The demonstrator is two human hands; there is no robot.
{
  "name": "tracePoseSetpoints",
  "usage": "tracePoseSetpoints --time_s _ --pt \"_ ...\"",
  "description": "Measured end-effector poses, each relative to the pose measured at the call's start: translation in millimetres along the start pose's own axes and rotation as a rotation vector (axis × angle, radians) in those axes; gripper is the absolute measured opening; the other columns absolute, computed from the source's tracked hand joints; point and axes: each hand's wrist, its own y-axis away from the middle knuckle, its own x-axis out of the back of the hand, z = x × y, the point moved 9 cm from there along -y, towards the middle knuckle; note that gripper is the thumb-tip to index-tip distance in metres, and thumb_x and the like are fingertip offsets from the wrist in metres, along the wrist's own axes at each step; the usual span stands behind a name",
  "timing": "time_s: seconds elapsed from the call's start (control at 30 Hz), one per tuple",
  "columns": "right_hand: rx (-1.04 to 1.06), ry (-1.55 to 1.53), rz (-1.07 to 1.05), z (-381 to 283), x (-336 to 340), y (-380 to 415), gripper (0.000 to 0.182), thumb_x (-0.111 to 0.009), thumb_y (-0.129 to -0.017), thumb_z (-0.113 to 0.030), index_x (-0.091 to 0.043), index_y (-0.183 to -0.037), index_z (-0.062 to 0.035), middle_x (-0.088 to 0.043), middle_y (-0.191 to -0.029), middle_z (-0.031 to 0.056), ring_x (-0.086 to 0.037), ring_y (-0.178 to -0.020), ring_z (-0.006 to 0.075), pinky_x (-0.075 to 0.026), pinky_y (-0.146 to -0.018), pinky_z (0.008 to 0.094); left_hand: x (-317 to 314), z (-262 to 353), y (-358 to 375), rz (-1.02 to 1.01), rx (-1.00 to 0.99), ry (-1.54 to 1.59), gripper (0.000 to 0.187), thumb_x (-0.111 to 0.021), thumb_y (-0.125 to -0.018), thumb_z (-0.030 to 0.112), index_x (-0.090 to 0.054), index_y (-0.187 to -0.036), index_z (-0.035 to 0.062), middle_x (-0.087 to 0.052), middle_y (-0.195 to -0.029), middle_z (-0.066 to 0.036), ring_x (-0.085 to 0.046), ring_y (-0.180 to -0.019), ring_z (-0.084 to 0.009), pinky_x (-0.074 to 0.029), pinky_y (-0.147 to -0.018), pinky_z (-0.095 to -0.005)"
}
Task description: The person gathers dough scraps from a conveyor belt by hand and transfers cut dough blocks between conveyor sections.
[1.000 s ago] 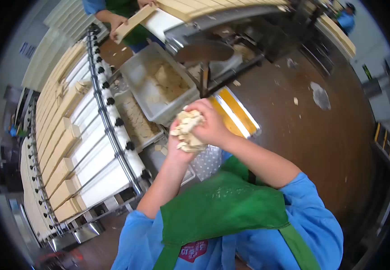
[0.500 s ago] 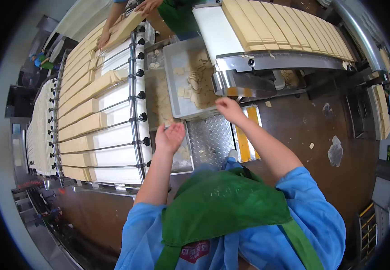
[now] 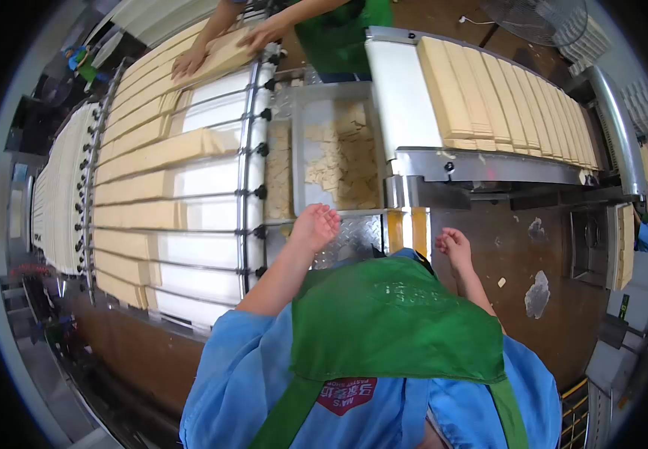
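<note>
My left hand (image 3: pixel 315 227) is raised at the near edge of a pale plastic bin (image 3: pixel 298 153), palm partly up. Its fingers are loosely bent and apart, holding nothing. Flat cream-coloured dough-like scraps (image 3: pixel 343 161) lie in that bin. Beyond the yellow-striped strip, my right hand (image 3: pixel 453 244) hangs over the brown floor near my apron, its fingers loosely curled and nothing visible in them. Neither hand touches the bin.
On the left, long stacks of cream sheets (image 3: pixel 137 213) sit between metal rods on a white conveyor (image 3: pixel 212 251). Another person's hands (image 3: pixel 260 36) grip a stack there. A right-hand conveyor (image 3: pixel 406 105) carries more sheets. Plastic film (image 3: pixel 537 295) lies on the floor.
My view has shifted and I stand further back from the bin. My right hand has drawn back from the right conveyor's corner toward my body. The other person's hands stay on the stack.
</note>
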Motion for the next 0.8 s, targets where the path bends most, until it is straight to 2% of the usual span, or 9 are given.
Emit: tracePoseSetpoints --time_s 0.1,0.17,0.23,0.43,0.57,0.63,0.7,0.73,0.8 --pt "0.161 -0.098 0.12 -68.1 13.6 -35.0 0.027 -0.055 -0.093 -0.01 -0.054 -0.118 -0.0014 -0.064 -0.094 0.0081 -0.062 -0.078 0.0138 -0.051 -0.066 0.0262 -43.4 13.2 -23.7 0.017 -0.014 -0.091 0.017 -0.054 -0.089 0.022 -0.054 -0.092 0.0048 -0.061 -0.088 -0.012 -0.06 -0.083 -0.0276 -0.05 -0.072 -0.0396" --pt "0.25 -0.198 0.145 -100.9 24.7 -73.5 0.04 -0.058 -0.091 -0.011 -0.045 -0.128 -0.003 -0.061 -0.095 0.0076 -0.061 -0.079 0.0144 -0.05 -0.068 0.0261 -72.1 23.7 -41.9 0.048 -0.052 -0.151 0.017 -0.054 -0.089 0.021 -0.054 -0.092 0.0045 -0.061 -0.088 -0.012 -0.06 -0.082 -0.0281 -0.05 -0.071 -0.0397" --pt "0.305 -0.241 0.216 -134.3 33.7 -109.6 0.048 -0.059 -0.091 -0.009 -0.038 -0.134 -0.0067 -0.056 -0.088 0.0064 -0.06 -0.071 0.0141 -0.049 -0.06 0.0235 -101.9 29.3 -63.6 0.042 -0.104 -0.243 0.017 -0.053 -0.09 0.021 -0.054 -0.095 0.0048 -0.062 -0.089 -0.01 -0.061 -0.081 -0.0257 -0.051 -0.072 -0.0376" --pt "0.004 -0.186 -0.128 -173.3 -4.8 -167.3 0.066 -0.055 -0.091 -0.003 -0.02 -0.146 -0.0104 -0.062 -0.094 0.0156 -0.064 -0.076 0.0182 -0.055 -0.065 0.0279 -228.9 34.5 -129.8 0.09 -0.314 -0.594 0.018 -0.055 -0.09 0.021 -0.056 -0.095 0.0032 -0.063 -0.086 -0.009 -0.062 -0.08 -0.0207 -0.052 -0.069 -0.0319" --pt "0.032 -0.289 -0.19 -197.3 -19.4 -171.3 0.073 -0.054 -0.092 -0.004 -0.008 -0.149 -0.006 -0.063 -0.091 0.0146 -0.066 -0.083 0.0208 -0.055 -0.07 0.0296 -341.4 53.3 -180.8 0.109 -0.759 -1.244 0.018 -0.06 -0.087 0.015 -0.06 -0.098 0.0011 -0.064 -0.087 -0.009 -0.063 -0.083 -0.0204 -0.051 -0.071 -0.0326" --pt "0.015 -0.247 -0.272 -194.5 -27.8 -176.3 0.08 -0.053 -0.092 -0.002 0.003 -0.149 -0.0062 -0.062 -0.093 0.0154 -0.065 -0.083 0.0199 -0.053 -0.074 0.0293 -403.2 62.1 -201.6 0.057 -1.201 -1.677 0.023 -0.063 -0.082 0.013 -0.061 -0.102 0.0005 -0.065 -0.093 -0.012 -0.063 -0.09 -0.0257 -0.05 -0.078 -0.037" --pt "0.133 -0.226 -0.33 -186.9 -32.3 -181.5 0.086 -0.055 -0.091 0.0 0.009 -0.148 -0.0066 -0.06 -0.095 0.0153 -0.063 -0.088 0.0191 -0.052 -0.078 0.0299 -469.4 57.0 -211.1 -0.031 -1.496 -1.906 0.03 -0.066 -0.078 0.014 -0.061 -0.104 -0.0011 -0.064 -0.101 -0.015 -0.06 -0.098 -0.0316 -0.047 -0.087 -0.0402" --pt "0.134 -0.206 -0.37 -185.4 -34.3 -182.6 0.09 -0.055 -0.09 0.002 0.013 -0.148 -0.0083 -0.058 -0.101 0.0158 -0.062 -0.092 0.0187 -0.051 -0.082 0.0304 -493.5 58.5 -229.8 -0.027 -1.449 -2.029 0.034 -0.066 -0.078 0.016 -0.06 -0.107 -0.0005 -0.062 -0.107 -0.015 -0.058 -0.103 -0.0329 -0.046 -0.09 -0.0412" --pt "0.125 -0.277 -0.406 -191.1 -35.6 -181.2 0.094 -0.057 -0.087 0.004 0.015 -0.147 -0.0064 -0.055 -0.104 0.0159 -0.058 -0.09 0.0157 -0.05 -0.078 0.0277 -531.0 61.8 -260.9 -0.007 -1.399 -2.204 0.041 -0.068 -0.078 0.022 -0.059 -0.112 0.0 -0.059 -0.115 -0.016 -0.055 -0.109 -0.0339 -0.044 -0.095 -0.0427"
